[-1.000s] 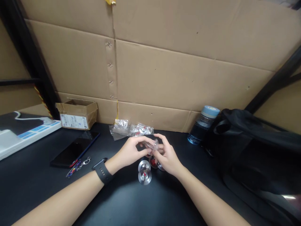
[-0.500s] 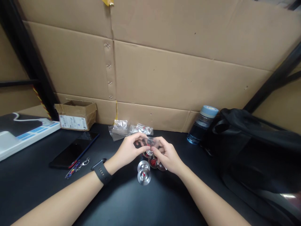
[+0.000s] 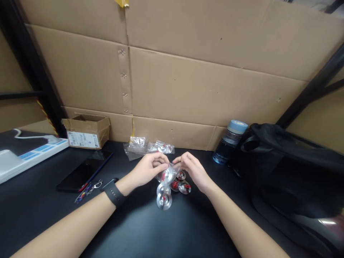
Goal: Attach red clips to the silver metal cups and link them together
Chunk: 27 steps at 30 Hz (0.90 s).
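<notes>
Lowered since the earlier frame, the bagged silver disc [image 3: 167,175] hangs in the grip of the left hand [image 3: 147,169]; the right hand [image 3: 195,172], its hold unclear, should pinch only the bag's edge.

A dark watch [image 3: 114,193] with perforated strap circles the left wrist [image 3: 124,187].

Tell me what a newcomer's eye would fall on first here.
Probably the left hand and right hand at center, the left pinching a clear plastic packet with a silvery disc. Metal discs with red marks lie just below on the tabletop. Next, perhaps, the blue-capped bottle at right, beside a black bag.
</notes>
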Motion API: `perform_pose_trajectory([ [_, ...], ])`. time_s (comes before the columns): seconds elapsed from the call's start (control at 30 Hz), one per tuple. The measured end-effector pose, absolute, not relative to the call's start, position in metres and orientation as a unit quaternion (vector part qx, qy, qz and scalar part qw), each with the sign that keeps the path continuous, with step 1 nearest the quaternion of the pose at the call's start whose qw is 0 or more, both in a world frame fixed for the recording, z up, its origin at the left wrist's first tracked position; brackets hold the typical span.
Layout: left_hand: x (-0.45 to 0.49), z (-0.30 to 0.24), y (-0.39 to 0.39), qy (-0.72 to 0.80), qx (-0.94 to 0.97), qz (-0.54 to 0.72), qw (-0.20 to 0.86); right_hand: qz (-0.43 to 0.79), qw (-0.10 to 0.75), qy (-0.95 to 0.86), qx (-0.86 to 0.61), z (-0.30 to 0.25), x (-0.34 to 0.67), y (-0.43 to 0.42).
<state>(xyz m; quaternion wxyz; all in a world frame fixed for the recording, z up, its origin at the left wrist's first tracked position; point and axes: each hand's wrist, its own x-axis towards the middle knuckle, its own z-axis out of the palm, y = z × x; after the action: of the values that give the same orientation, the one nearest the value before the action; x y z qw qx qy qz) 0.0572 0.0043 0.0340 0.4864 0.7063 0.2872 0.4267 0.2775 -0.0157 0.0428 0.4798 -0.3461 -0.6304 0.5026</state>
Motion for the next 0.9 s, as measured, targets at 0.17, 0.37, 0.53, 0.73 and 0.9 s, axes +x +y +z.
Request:
perform_pose_trajectory([
  [0.17,0.063,0.029,0.003,0.31,0.742,0.426,0.414,0.498,0.431,-0.662,-0.358,0.035,0.273,-0.018],
  [0.37,0.062,0.033,-0.001,0.328,0.754,0.467,0.324,0.465,0.423,-0.684,-0.369,0.037,0.273,-0.023],
  [0.53,0.062,0.038,-0.008,0.336,0.787,0.46,0.238,0.532,0.402,-0.643,-0.376,0.042,0.27,-0.03],
  [0.73,0.064,0.042,-0.014,0.313,0.782,0.478,0.25,0.462,0.401,-0.688,-0.389,0.037,0.27,-0.028],
  [0.9,0.067,0.039,-0.015,0.305,0.759,0.493,0.295,0.449,0.394,-0.703,-0.386,0.035,0.267,-0.028],
])
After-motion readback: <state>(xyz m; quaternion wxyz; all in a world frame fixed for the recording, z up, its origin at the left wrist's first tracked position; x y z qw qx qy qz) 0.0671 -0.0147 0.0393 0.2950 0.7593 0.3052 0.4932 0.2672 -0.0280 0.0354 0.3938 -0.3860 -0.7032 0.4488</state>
